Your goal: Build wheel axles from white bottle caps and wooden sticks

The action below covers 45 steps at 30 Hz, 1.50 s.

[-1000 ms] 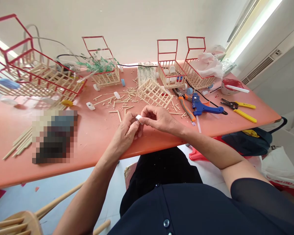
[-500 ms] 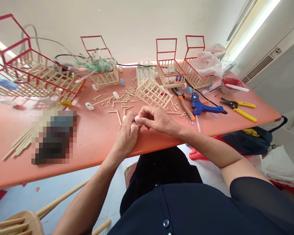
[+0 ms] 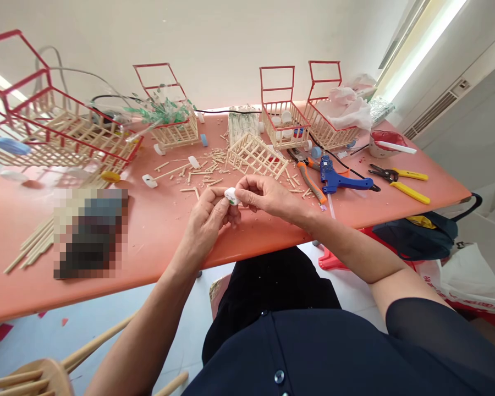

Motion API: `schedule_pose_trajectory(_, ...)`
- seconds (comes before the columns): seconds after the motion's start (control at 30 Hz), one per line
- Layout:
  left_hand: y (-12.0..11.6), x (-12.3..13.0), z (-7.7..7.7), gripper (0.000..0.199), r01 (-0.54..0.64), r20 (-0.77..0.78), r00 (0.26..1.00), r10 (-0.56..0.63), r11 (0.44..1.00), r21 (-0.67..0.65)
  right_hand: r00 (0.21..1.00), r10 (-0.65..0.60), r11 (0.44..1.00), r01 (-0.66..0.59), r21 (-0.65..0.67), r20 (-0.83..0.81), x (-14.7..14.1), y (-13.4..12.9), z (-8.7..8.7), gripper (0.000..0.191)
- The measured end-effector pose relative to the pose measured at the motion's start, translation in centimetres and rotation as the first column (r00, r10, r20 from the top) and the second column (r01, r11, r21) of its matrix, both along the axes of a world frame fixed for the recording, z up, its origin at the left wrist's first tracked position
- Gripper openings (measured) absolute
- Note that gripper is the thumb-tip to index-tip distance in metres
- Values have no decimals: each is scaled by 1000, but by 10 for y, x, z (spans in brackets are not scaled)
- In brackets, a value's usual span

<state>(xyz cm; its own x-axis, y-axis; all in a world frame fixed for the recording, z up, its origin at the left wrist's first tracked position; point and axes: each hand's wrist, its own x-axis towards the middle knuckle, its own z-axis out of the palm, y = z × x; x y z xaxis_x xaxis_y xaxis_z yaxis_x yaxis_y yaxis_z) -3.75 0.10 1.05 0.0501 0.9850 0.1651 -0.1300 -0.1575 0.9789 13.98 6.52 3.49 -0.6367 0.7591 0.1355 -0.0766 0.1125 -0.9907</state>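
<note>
A white bottle cap [image 3: 231, 195] with a green mark and dark print is held over the front of the table between both hands. My left hand [image 3: 209, 219] pinches it from the left with thumb and fingers. My right hand [image 3: 268, 197] grips its right side, thumb and index finger bent together. Just beyond the hands lies a small frame of wooden sticks [image 3: 258, 155], tipped on its side. Cut stick pieces [image 3: 208, 171] are scattered to its left, along with a stick axle that has a white cap [image 3: 149, 181] at each end.
Stick-built carts with red handles stand along the back, among them a cart [image 3: 286, 124] holding white caps. On the right lie a blue glue gun [image 3: 340, 179], orange-handled pliers [image 3: 311, 173], yellow-handled wire strippers [image 3: 400, 181] and a paint cup [image 3: 383, 146]. Long sticks [image 3: 35, 242] lie left.
The cap has turned so that its printed face shows. My left hand has shifted slightly left and opened out around it; my right hand stays close to the cap.
</note>
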Motion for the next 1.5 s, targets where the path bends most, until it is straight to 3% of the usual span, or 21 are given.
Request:
schedule_pose_trajectory(0.33,4,10,8,50,24,148,989,-13,997,-74,998,-59,998,60,27,-37,2,-2,3,51)
schedule_pose_trajectory(0.57,16,25,21,17,9,116,993,4,994,-113,984,-130,981,146,126,-122,1,-5,-1,56)
schedule_pose_trajectory(0.77,26,39,29,22,-8,121,992,25,989,-146,941,-326,879,336,340,-86,2,-3,-1,59)
schedule_pose_trajectory(1.07,21,40,24,21,-74,93,992,87,987,-143,926,-378,754,322,572,-23,-1,-6,-5,47)
schedule_pose_trajectory(1.4,20,38,18,20,-56,114,991,67,994,-98,913,-407,717,311,623,13,0,-9,-9,41)
schedule_pose_trajectory(1.5,20,37,20,19,-8,151,988,21,996,-89,922,-386,776,337,533,-21,0,-8,-5,47)
